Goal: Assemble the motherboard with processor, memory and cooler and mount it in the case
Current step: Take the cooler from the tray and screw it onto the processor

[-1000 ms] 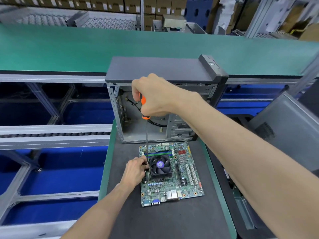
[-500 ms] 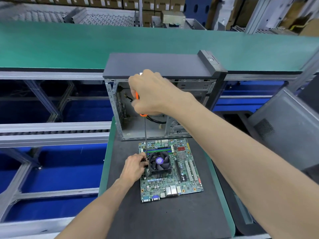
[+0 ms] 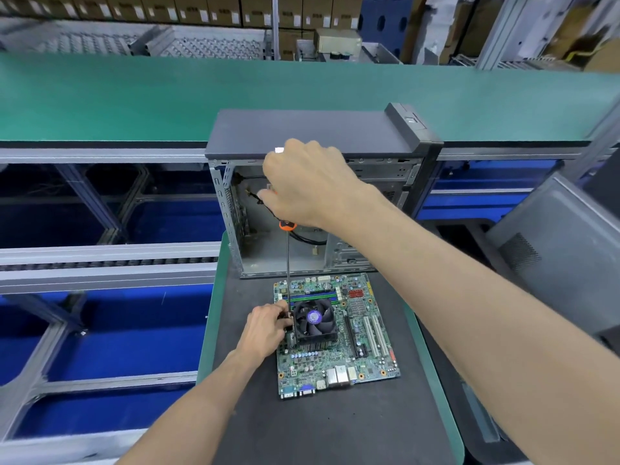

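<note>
Screwdriver standing at the cooler's left edge

Right hand is gripping the screwdriver; left hand is pinching its hidden tip beside the cooler.

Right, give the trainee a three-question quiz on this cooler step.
1. True or false: the motherboard already sits inside the case.
2. What does the right hand grip? A) memory stick B) screwdriver C) cable
3. Which part does the left hand steady?

Key: 1. False, it lies on the dark mat in front of the case. 2. B. 3. The cooler, at its left edge.
</note>
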Motion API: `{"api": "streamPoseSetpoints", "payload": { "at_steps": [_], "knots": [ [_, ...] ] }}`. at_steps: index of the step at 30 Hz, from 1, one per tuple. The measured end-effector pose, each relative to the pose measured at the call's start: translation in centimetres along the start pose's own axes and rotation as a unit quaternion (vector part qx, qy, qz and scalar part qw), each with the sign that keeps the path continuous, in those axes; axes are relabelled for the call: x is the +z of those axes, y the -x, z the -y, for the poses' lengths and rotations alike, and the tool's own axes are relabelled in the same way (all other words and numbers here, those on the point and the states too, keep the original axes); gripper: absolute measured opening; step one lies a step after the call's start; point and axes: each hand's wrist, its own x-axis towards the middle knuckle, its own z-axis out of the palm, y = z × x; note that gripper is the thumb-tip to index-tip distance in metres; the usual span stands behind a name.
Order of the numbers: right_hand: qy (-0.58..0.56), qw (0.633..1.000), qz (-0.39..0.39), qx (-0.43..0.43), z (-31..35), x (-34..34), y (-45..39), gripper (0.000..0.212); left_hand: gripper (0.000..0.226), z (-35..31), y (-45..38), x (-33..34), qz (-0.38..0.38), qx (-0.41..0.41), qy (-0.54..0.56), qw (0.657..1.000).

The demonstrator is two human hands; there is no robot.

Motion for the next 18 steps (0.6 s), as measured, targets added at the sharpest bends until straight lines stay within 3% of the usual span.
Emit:
{"api": "streamPoseSetpoints", "payload": {
  "at_steps": [3,5,9,11,15,18],
  "knots": [
    [-0.078,0.995,0.061,-0.008,-0.6,-0.8,-0.3,0.018,0.028,-0.3,0.1,-0.3,0.007,0.000,0.004,1.000],
    [-0.153,0.982,0.113,-0.026,-1.0,-1.0,-0.4,0.024,0.030,-0.2,0.0,-0.2,0.006,-0.002,0.009,1.000],
    [-0.125,0.991,0.052,-0.004,-0.8,-0.2,-0.1,0.013,0.030,-0.1,-0.1,-0.2,0.010,-0.001,0.007,1.000],
    [-0.094,0.995,0.028,0.014,-0.9,0.1,0.1,0.020,0.036,-0.1,0.0,-0.3,0.012,-0.004,0.009,1.000],
    [-0.116,0.992,0.038,0.033,-1.8,0.1,0.3,0.027,0.030,-0.2,0.1,-0.6,0.013,-0.024,0.004,1.000],
    [-0.154,0.986,0.038,0.041,-2.9,0.2,0.5,0.019,0.025,-0.3,0.2,-0.5,0.004,-0.034,0.000,0.999]
  ]
}}
